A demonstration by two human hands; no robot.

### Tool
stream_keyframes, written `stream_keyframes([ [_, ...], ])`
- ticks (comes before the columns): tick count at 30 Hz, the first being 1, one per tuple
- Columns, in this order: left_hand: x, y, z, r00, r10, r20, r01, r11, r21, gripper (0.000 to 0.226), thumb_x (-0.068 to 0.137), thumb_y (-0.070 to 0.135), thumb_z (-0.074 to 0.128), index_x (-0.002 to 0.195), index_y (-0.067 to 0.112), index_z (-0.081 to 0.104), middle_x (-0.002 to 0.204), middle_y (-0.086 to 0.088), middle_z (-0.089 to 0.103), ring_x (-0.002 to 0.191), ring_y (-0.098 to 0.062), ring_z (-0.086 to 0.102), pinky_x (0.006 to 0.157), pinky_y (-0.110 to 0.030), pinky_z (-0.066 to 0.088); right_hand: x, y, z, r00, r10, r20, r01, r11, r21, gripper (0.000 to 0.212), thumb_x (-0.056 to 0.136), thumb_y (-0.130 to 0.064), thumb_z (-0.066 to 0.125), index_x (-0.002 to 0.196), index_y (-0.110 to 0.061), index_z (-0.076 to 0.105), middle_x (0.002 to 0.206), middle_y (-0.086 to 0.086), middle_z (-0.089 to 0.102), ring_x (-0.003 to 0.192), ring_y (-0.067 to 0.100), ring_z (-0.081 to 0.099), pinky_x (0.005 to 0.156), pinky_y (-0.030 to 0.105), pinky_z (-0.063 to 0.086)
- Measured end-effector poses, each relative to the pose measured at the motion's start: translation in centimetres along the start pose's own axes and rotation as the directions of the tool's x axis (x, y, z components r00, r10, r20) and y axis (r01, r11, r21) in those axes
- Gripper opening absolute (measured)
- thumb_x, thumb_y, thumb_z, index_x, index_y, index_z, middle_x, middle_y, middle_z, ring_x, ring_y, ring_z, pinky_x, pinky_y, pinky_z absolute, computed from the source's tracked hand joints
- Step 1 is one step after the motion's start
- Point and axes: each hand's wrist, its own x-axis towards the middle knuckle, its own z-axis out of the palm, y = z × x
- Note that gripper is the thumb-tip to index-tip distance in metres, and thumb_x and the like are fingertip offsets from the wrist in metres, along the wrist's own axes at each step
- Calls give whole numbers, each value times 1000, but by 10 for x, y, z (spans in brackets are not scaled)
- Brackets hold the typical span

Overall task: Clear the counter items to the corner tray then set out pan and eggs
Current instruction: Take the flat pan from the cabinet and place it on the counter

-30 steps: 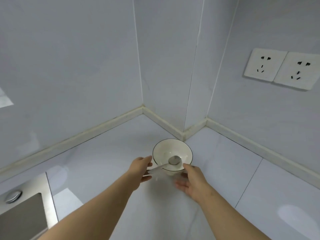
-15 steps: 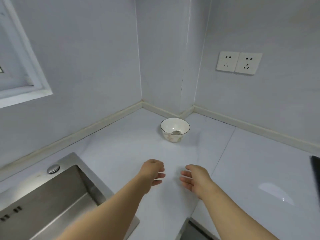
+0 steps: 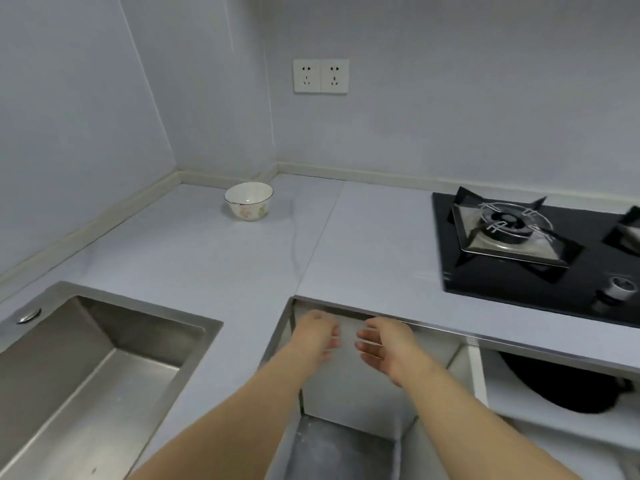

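Note:
A white bowl [image 3: 248, 201] with a dark rim and a flower print stands alone on the pale counter [image 3: 207, 258] near the back corner. My left hand [image 3: 317, 336] and my right hand [image 3: 389, 348] hang side by side in front of the counter's front edge, far from the bowl, fingers loosely apart and holding nothing. A black pan [image 3: 568, 388] lies on a white shelf below the counter at the lower right, partly hidden by the counter edge. No eggs and no tray are in view.
A steel sink [image 3: 86, 372] fills the lower left. A black gas hob [image 3: 540, 251] with a burner [image 3: 507, 225] and a knob [image 3: 621, 289] sits on the right. A double wall socket [image 3: 321, 76] is above the counter. An open cabinet bay [image 3: 349, 438] lies below my hands.
Both hands let go of the bowl and pulled back off the counter to its front edge. The view swung back and right, bringing the hob and the shelf with the pan into sight.

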Motion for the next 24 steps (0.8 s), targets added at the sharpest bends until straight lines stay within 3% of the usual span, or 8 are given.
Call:
stream_keyframes([
  [3,-24,-10,55,997,13,76,-16,999,35,10,94,12,42,87,16,48,77,0,52,67,-12,54,64,-24,41,-23,17,-64,998,0,-61,4,998,64,13,95,-13,45,83,-13,52,73,6,58,58,18,54,53,25,43],
  [10,-106,-65,215,974,-12,226,-12,995,103,21,93,10,42,74,16,46,72,-2,52,60,-13,51,57,-23,42,-82,66,-253,967,51,-248,-7,984,176,15,93,-10,44,81,-9,52,70,8,57,56,20,51,53,24,40],
  [13,-137,-97,277,959,-64,277,28,991,132,20,92,10,43,74,18,46,72,-1,52,61,-13,51,60,-23,41,-109,86,-325,957,63,-284,-13,984,177,18,94,-10,43,78,-10,52,70,6,55,57,19,51,53,24,39],
  [18,-166,-132,358,949,-115,294,46,972,231,18,89,11,43,75,19,51,78,-1,54,67,-12,58,65,-25,44,-126,110,-416,932,120,-341,-50,977,205,14,95,-13,43,84,-13,53,72,6,59,59,19,52,56,25,40],
  [24,-156,-131,414,943,-30,331,-111,910,399,17,88,10,43,76,22,48,82,4,56,63,-9,58,54,-22,38,-108,108,-464,926,166,-340,-89,969,230,14,94,-15,44,84,-14,53,74,5,59,61,18,53,57,24,41],
])
